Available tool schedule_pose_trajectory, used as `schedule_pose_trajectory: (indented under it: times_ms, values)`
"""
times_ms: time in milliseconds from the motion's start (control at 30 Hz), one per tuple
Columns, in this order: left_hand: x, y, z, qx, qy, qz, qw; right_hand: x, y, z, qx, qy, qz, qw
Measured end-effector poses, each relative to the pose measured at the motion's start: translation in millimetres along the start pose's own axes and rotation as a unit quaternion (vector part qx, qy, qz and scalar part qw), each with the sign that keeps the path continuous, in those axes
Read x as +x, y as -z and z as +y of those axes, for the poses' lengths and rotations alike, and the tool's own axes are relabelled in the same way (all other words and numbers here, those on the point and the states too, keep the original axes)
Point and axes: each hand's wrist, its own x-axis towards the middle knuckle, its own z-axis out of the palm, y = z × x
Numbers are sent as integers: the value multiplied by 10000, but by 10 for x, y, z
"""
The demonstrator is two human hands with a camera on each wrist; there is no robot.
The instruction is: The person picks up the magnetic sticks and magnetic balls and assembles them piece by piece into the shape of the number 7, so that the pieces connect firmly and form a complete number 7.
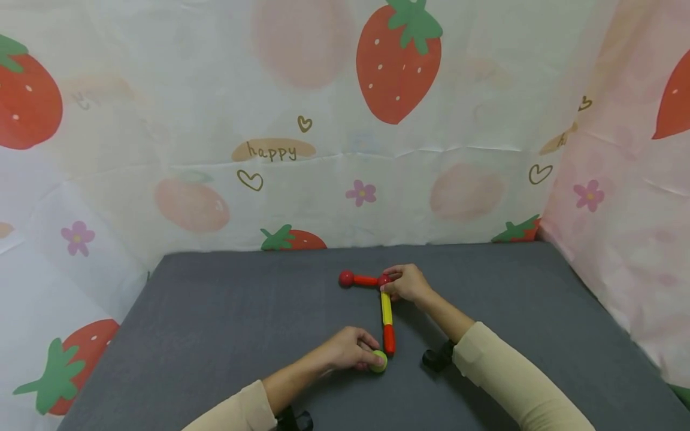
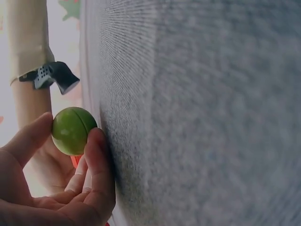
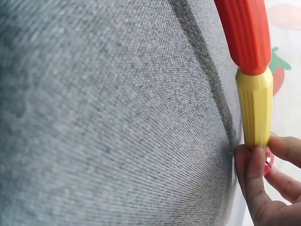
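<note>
On the grey cloth table point(image 1: 215, 323) lies an L of toy pieces: a red ball point(image 1: 346, 278), a short red rod point(image 1: 366, 280), a second red ball point(image 1: 384, 279) at the corner, and a yellow-and-red rod point(image 1: 387, 323) running toward me. My right hand point(image 1: 406, 282) pinches the corner ball and the yellow end point(image 3: 256, 110) of that rod. My left hand point(image 1: 353, 350) pinches a green ball point(image 1: 379, 361) point(image 2: 71, 130) between thumb and fingers, right beside the rod's red near end point(image 1: 389, 344).
Strawberry-print fabric walls point(image 1: 302, 149) enclose the table at the back and on both sides. A black wrist mount point(image 1: 436, 357) sits on my right forearm, also seen as a black wrist mount point(image 2: 51, 75) in the left wrist view.
</note>
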Motion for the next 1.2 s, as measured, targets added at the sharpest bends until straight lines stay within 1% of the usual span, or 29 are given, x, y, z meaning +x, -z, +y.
schedule_pose_trajectory:
  times_ms: [133,367,533,767,933,1000,1067,1133,1200]
  values:
    - [-9,-15,6,-80,69,71,9999,5,-14,-4,34,11,35,10000]
    - [14,-52,13,-389,124,38,9992,14,-30,-1,112,14,142,9998]
    - [17,-71,10,-437,109,15,9990,15,-38,8,91,34,162,9998]
    - [-3,-95,1,-476,20,113,9988,-5,-34,15,97,58,200,9997]
    - [-8,-108,-13,-355,-75,170,9992,-19,-35,18,89,106,183,9997]
    - [-12,-108,-13,-86,-244,204,9995,-21,-37,15,90,93,170,9998]
    - [-22,-101,-1,402,-493,276,9976,-24,-36,16,90,97,165,9998]
    - [-34,-93,21,1056,-777,409,9905,-23,-36,15,91,115,165,9998]
    - [-50,-83,51,1717,-1021,563,9782,-20,-36,13,92,137,165,9997]
